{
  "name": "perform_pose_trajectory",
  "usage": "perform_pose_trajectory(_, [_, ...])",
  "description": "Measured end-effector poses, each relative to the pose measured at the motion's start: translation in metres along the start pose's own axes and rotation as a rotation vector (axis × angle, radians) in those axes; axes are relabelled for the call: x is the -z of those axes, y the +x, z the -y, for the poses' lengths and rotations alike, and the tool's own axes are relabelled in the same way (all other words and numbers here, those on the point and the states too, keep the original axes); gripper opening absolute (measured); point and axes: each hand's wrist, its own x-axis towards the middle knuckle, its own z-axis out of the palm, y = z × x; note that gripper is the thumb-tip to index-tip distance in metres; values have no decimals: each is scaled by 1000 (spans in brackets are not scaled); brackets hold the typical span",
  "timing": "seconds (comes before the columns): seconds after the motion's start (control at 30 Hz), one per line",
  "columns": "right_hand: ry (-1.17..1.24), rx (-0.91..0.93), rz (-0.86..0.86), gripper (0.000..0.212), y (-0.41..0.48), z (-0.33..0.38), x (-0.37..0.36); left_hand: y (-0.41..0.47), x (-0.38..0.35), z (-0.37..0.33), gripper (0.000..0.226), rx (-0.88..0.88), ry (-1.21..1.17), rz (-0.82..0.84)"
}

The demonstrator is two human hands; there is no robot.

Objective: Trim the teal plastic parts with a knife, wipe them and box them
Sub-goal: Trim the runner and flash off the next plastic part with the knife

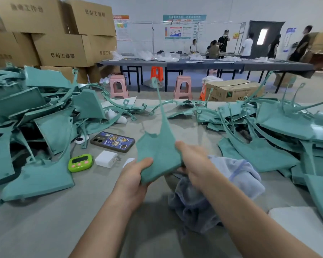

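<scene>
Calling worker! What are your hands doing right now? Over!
Left hand grips teal part, low corner. Right hand grips its right edge. Towel lies under the right hand. No knife in sight.

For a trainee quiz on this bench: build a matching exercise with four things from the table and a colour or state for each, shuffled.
Things:
1 teal part
2 timer
3 charger
4 towel

Colour or state:
A white
B crumpled, pale blue
C gripped by left hand and right hand
D bright green

Pairs: 1-C, 2-D, 3-A, 4-B
</scene>
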Motion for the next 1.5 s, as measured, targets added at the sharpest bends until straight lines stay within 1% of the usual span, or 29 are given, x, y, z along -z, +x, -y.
perform_pose_trajectory(0.07, [-66, 56, 16, 32, 3, -16, 8, 3, 3, 0, 25, -37, 30, -98])
perform_pose_trajectory(0.1, [-186, 145, -1, 38, 4, -21, 16, 4, 5, -1, 24, -62, 48, -123])
perform_pose_trajectory(0.13, [-356, 246, -13, 41, 3, -24, 27, 5, 7, -2, 25, -91, 72, -140])
perform_pose_trajectory(0.17, [-540, 350, -14, 39, 2, -26, 38, 6, 9, -3, 26, -119, 101, -156])
perform_pose_trajectory(0.23, [-905, 477, -15, 28, 4, -24, 62, 7, 13, -3, 29, -179, 193, -211])
perform_pose_trajectory(0.3, [-1213, 432, -20, 53, 13, -16, 87, 6, 13, -2, 31, -242, 309, -270])
perform_pose_trajectory(0.33, [-1286, 367, -15, 62, 18, -10, 99, 6, 12, -1, 34, -270, 362, -290])
perform_pose_trajectory(0.4, [-1266, 315, -12, 67, 26, 2, 121, 4, 10, -1, 43, -304, 449, -314])
perform_pose_trajectory(0.43, [-1180, 324, -42, 67, 30, 6, 131, 4, 11, 0, 43, -308, 480, -325])
perform_pose_trajectory(0.5, [-909, 335, -124, 65, 26, 15, 145, 4, 12, -1, 35, -312, 553, -357])
perform_pose_trajectory(0.53, [-792, 347, -182, 65, 23, 17, 151, 4, 13, -1, 33, -318, 593, -374])
perform_pose_trajectory(0.57, [-745, 375, -274, 66, 18, 18, 153, 4, 14, -1, 33, -330, 622, -390])
perform_pose_trajectory(0.63, [-901, 553, -555, 70, 1, 17, 148, 4, 16, -2, 33, -381, 671, -422])
perform_pose_trajectory(0.67, [-980, 705, -650, 70, -11, 15, 140, 3, 16, -1, 32, -413, 700, -436])
perform_pose_trajectory(0.7, [-1017, 873, -657, 62, -24, 12, 127, 3, 15, -1, 30, -439, 728, -448])
perform_pose_trajectory(0.73, [-1040, 1003, -578, 46, -39, 7, 111, 4, 14, 0, 27, -459, 757, -457])
perform_pose_trajectory(0.77, [-1093, 1051, -454, 30, -52, -2, 96, 4, 13, 2, 23, -475, 793, -473])
perform_pose_trajectory(0.8, [-1203, 978, -316, 21, -65, -11, 82, 4, 13, 3, 20, -490, 831, -491])
perform_pose_trajectory(0.83, [-1338, 798, -188, 18, -73, -20, 71, 4, 14, 4, 18, -505, 861, -504])
perform_pose_trajectory(0.9, [-1532, 414, -27, 36, -77, -36, 64, 3, 16, 5, 15, -528, 886, -502])
perform_pose_trajectory(0.93, [-1586, 339, 6, 41, -77, -41, 65, 3, 17, 5, 13, -540, 892, -494])
perform_pose_trajectory(1.03, [-1624, 355, 30, 35, -72, -40, 72, 0, 17, 4, 13, -566, 903, -476])
perform_pose_trajectory(1.1, [-1616, 338, 28, 28, -69, -36, 74, -2, 15, 4, 16, -587, 910, -459])
perform_pose_trajectory(1.17, [-1625, 313, 24, 27, -66, -33, 76, -3, 15, 5, 17, -624, 927, -436])
perform_pose_trajectory(1.23, [-1616, 329, 34, 30, -66, -33, 78, -4, 16, 5, 13, -656, 938, -431])
perform_pose_trajectory(1.33, [-1553, 350, 45, 47, -73, -33, 76, -5, 18, 5, 17, -678, 961, -436])
perform_pose_trajectory(1.37, [-1577, 355, 60, 48, -74, -34, 75, -6, 19, 5, 19, -690, 982, -438])
perform_pose_trajectory(1.43, [-1630, 362, 85, 40, -74, -35, 70, -9, 20, 4, 25, -737, 1061, -438])
perform_pose_trajectory(1.5, [-1647, 359, 82, 34, -73, -34, 67, -13, 19, 5, 30, -833, 1197, -443])
